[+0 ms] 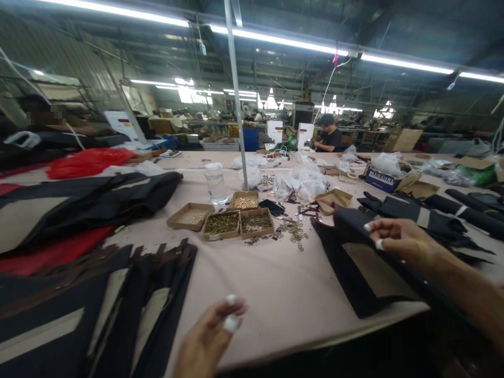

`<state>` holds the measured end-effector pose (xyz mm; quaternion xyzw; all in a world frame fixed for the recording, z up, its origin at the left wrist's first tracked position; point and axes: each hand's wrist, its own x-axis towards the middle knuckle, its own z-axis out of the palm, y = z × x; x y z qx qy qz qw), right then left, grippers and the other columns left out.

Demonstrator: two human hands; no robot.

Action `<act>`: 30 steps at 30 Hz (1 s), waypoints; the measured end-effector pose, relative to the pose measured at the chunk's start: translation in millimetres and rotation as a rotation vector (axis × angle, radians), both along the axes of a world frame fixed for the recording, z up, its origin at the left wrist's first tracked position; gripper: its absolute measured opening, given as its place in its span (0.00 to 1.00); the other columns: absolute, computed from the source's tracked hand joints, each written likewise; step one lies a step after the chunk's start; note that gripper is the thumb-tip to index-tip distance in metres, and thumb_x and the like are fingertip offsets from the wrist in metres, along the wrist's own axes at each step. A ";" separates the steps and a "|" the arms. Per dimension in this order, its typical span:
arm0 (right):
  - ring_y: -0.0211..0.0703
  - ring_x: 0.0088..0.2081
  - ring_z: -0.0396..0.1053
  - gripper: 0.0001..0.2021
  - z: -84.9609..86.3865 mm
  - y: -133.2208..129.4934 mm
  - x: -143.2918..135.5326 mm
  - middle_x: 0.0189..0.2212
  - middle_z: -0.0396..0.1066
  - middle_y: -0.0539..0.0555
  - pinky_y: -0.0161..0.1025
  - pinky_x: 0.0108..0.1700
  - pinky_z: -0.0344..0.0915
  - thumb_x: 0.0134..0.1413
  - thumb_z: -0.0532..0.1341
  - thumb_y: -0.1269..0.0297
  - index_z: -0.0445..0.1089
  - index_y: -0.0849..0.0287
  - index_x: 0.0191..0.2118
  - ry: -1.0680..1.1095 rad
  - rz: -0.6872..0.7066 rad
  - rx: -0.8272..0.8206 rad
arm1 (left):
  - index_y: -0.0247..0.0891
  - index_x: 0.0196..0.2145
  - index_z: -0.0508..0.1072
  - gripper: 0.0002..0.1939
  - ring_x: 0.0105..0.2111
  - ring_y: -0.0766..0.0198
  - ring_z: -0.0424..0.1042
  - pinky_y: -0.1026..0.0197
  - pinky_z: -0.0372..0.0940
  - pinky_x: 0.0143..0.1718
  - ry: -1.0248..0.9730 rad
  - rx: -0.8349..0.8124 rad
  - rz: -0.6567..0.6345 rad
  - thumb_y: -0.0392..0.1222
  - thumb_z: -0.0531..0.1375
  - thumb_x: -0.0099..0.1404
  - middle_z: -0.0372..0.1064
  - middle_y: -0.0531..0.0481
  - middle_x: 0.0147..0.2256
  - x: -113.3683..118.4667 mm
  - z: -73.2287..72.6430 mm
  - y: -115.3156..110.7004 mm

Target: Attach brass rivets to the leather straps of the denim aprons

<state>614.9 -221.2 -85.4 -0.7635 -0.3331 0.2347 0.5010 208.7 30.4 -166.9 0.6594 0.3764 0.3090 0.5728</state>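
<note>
My right hand [409, 244] pinches the upper edge of a dark fabric panel [334, 257] with a beige patch [378, 270], tilted up over the right front of the table. White coverings sit on its thumb and a fingertip. Low in the middle, my left hand [208, 333] hovers above the table's front, its fingers half curled. Its white-tipped thumb and forefinger are a little apart, with nothing visible between them. To its left lies a stack of dark fabric pieces [122, 315] with beige patches and brown straps.
Cardboard trays of small metal parts [221, 224] stand mid-table, beside loose metal rings [295, 233] and a clear water jar [216, 184]. A metal pole [236, 94] rises behind. Dark fabric [417, 212] lies right. Another person [329, 135] sits farther back.
</note>
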 end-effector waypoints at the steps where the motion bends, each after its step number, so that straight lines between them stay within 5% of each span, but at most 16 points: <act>1: 0.40 0.26 0.67 0.22 9.0 10.8 -45.7 0.29 0.73 0.54 0.36 0.27 0.62 0.42 0.71 0.57 0.74 0.58 0.46 0.066 0.062 0.037 | 0.44 0.48 0.78 0.38 0.51 0.39 0.76 0.38 0.73 0.52 -0.112 -0.161 -0.184 0.74 0.68 0.48 0.78 0.41 0.48 17.0 0.0 -16.8; 4: 0.37 0.27 0.65 0.19 13.0 47.9 -164.6 0.29 0.71 0.52 0.35 0.29 0.63 0.47 0.71 0.58 0.71 0.59 0.45 0.293 0.335 0.177 | 0.37 0.56 0.74 0.44 0.55 0.36 0.72 0.40 0.70 0.54 -0.288 -0.345 -0.469 0.68 0.71 0.50 0.72 0.34 0.55 50.8 5.5 -69.7; 6: 0.38 0.28 0.67 0.19 -1.4 70.0 -211.3 0.30 0.72 0.52 0.35 0.31 0.64 0.52 0.69 0.58 0.69 0.59 0.47 0.371 0.497 0.253 | 0.34 0.54 0.74 0.38 0.53 0.38 0.73 0.44 0.71 0.53 -0.216 -0.288 -0.408 0.56 0.73 0.51 0.75 0.35 0.52 51.8 5.6 -89.8; 8: 0.40 0.32 0.69 0.16 -25.7 86.5 -227.1 0.33 0.73 0.53 0.37 0.35 0.67 0.57 0.65 0.59 0.68 0.58 0.49 0.241 0.504 0.334 | 0.32 0.51 0.76 0.29 0.50 0.41 0.75 0.48 0.71 0.52 -0.093 -0.209 -0.218 0.43 0.71 0.51 0.77 0.39 0.48 36.3 -2.9 -90.5; 11: 0.45 0.40 0.70 0.13 -77.0 103.2 -208.4 0.39 0.74 0.55 0.42 0.45 0.68 0.60 0.62 0.62 0.69 0.57 0.49 -0.200 0.377 0.381 | 0.32 0.47 0.78 0.25 0.48 0.45 0.76 0.53 0.72 0.50 0.026 -0.134 0.013 0.36 0.66 0.49 0.79 0.43 0.44 -6.5 -28.2 -64.6; 14: 0.51 0.45 0.70 0.15 -138.8 114.7 -176.7 0.41 0.74 0.57 0.50 0.51 0.65 0.60 0.60 0.62 0.71 0.57 0.51 -0.526 0.283 0.222 | 0.31 0.44 0.78 0.24 0.44 0.49 0.78 0.54 0.73 0.47 0.080 -0.102 0.123 0.34 0.63 0.47 0.80 0.45 0.41 -54.0 -50.0 -25.5; 19: 0.60 0.57 0.65 0.21 -213.6 124.6 -168.9 0.55 0.71 0.61 0.58 0.61 0.59 0.56 0.64 0.57 0.74 0.53 0.55 -0.676 0.345 -0.006 | 0.32 0.47 0.76 0.25 0.45 0.48 0.77 0.51 0.71 0.51 0.413 0.135 0.256 0.30 0.61 0.48 0.78 0.44 0.41 -105.4 -48.3 27.1; 22: 0.58 0.58 0.65 0.20 -223.9 136.1 -173.7 0.56 0.70 0.61 0.54 0.59 0.62 0.55 0.64 0.57 0.76 0.54 0.53 -0.626 0.469 0.040 | 0.28 0.56 0.70 0.28 0.54 0.41 0.71 0.41 0.64 0.59 0.694 0.562 0.464 0.31 0.59 0.56 0.72 0.33 0.52 -102.1 -41.2 31.9; 24: 0.54 0.52 0.70 0.17 -221.0 153.4 -163.7 0.52 0.73 0.60 0.49 0.55 0.66 0.56 0.63 0.58 0.77 0.54 0.51 -0.567 0.538 0.054 | 0.29 0.59 0.67 0.27 0.59 0.41 0.66 0.39 0.60 0.62 0.727 0.795 0.453 0.32 0.57 0.61 0.67 0.32 0.56 -82.3 -45.9 25.0; 27: 0.47 0.38 0.74 0.16 -213.8 195.9 -127.5 0.41 0.77 0.57 0.42 0.45 0.69 0.58 0.61 0.60 0.78 0.57 0.48 -0.526 0.433 -0.001 | 0.36 0.59 0.67 0.24 0.61 0.50 0.65 0.44 0.61 0.63 0.631 0.860 0.138 0.34 0.55 0.66 0.67 0.38 0.59 -38.0 -70.7 11.4; 30: 0.46 0.36 0.75 0.15 -211.2 247.1 -89.7 0.38 0.79 0.57 0.40 0.44 0.68 0.57 0.60 0.62 0.79 0.60 0.46 -0.593 0.255 -0.099 | 0.40 0.63 0.65 0.26 0.68 0.51 0.56 0.41 0.54 0.68 0.625 0.836 -0.104 0.39 0.55 0.68 0.59 0.43 0.66 -0.8 -102.6 4.6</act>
